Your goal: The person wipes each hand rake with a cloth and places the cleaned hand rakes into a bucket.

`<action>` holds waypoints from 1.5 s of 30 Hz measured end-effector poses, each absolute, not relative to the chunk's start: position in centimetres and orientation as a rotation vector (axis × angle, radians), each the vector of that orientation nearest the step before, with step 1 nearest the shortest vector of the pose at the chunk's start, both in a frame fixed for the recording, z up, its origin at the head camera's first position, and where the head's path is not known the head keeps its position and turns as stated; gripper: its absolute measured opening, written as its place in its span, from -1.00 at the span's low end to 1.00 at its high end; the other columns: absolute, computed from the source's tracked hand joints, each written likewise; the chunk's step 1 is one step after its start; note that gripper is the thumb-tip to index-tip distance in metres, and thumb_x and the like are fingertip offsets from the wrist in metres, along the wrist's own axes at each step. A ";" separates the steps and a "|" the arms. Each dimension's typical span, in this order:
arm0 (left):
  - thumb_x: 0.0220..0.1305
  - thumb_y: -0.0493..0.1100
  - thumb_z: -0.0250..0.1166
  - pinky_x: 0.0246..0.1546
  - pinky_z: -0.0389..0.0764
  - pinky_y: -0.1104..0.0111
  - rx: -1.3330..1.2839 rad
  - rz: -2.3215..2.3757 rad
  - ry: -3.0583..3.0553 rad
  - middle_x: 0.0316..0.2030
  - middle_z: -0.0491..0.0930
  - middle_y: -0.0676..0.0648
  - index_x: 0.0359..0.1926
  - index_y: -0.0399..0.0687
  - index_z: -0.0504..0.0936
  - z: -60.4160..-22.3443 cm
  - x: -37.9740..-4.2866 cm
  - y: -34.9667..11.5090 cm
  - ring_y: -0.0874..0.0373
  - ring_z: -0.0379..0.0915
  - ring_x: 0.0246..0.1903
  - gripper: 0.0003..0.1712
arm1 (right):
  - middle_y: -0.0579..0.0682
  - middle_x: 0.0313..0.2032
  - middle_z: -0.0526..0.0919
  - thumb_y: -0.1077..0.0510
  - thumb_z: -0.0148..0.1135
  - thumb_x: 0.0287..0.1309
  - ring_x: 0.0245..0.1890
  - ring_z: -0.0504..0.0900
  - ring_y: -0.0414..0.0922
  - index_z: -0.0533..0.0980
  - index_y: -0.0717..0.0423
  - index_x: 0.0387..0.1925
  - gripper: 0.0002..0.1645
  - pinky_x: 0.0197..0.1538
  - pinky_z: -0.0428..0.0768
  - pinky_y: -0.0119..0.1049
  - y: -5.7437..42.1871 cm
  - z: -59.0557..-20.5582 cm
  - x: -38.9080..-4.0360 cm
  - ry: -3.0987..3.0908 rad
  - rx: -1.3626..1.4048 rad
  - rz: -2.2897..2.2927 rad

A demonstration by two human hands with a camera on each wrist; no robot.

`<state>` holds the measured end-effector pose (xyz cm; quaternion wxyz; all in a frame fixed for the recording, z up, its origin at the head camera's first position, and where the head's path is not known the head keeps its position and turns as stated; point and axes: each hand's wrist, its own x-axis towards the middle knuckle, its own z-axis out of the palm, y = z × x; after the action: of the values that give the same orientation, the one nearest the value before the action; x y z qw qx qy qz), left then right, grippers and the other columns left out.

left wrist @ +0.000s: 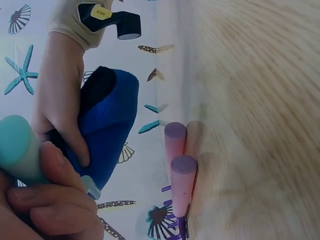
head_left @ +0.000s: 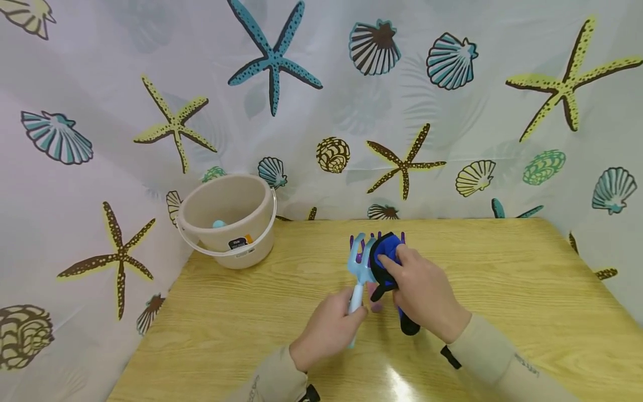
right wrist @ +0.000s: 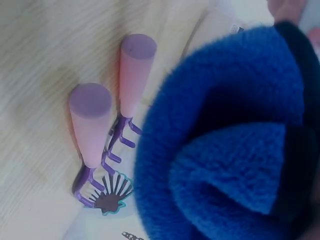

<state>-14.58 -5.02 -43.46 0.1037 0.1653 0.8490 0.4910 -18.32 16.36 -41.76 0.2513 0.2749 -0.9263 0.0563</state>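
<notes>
My left hand (head_left: 329, 324) grips the handle of a light blue garden hand fork (head_left: 358, 271), its tines pointing away. In my right hand (head_left: 427, 290) is a fluffy blue cloth (head_left: 388, 259) with black edging, bunched over the right side of the fork's tines. Part of the cloth hangs below that hand. On the table behind them lie two small hand rakes with purple tines and pink handles; the right wrist view shows one rake handle (right wrist: 90, 125) and the other rake handle (right wrist: 136, 75) side by side. From the head, cloth and fork partly hide both rakes.
A beige bucket (head_left: 261, 251) with a white handle stands at the table's back left, a light blue object (head_left: 219, 224) inside it. The wooden table (head_left: 502, 279) meets a hanging curtain (head_left: 311, 117) printed with shells and starfish.
</notes>
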 end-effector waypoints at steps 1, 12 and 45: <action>0.42 -0.10 0.12 -0.78 0.29 0.47 0.490 1.441 2.513 -0.70 0.35 0.11 -0.32 -0.04 0.48 -43.5 -14.6 -5.0 0.30 0.25 -0.79 -0.84 | 0.12 -0.27 0.51 0.30 0.46 -0.33 -0.35 0.54 -0.03 0.65 0.08 0.10 -0.26 -0.45 0.65 -0.23 16.4 -41.8 -18.3 -2.531 0.758 0.146; 0.41 -0.09 0.11 -0.75 0.28 0.44 0.391 1.403 2.560 -0.66 0.33 0.11 -0.34 -0.02 0.46 -43.8 -15.0 -5.1 0.28 0.23 -0.75 -0.83 | -0.03 -0.33 0.46 0.26 0.50 -0.19 -0.44 0.41 -0.17 0.68 0.01 0.07 -0.37 -0.54 0.50 -0.36 17.1 -40.9 -17.3 -2.718 0.742 0.265; 0.37 -0.14 0.14 -0.79 0.24 0.48 0.560 1.355 2.560 -0.69 0.33 0.13 -0.36 -0.03 0.46 -43.4 -14.7 -4.7 0.33 0.22 -0.79 -0.87 | 0.19 -0.17 0.57 -0.22 0.79 -0.68 -0.26 0.58 0.06 0.69 0.04 -0.04 -0.03 -0.42 0.63 -0.15 16.8 -40.9 -17.4 -2.475 0.761 -0.207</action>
<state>-14.66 -4.74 -43.37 0.0957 0.1889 0.8637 0.4573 -17.44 16.81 -40.93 0.2687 0.2824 -0.9177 -0.0766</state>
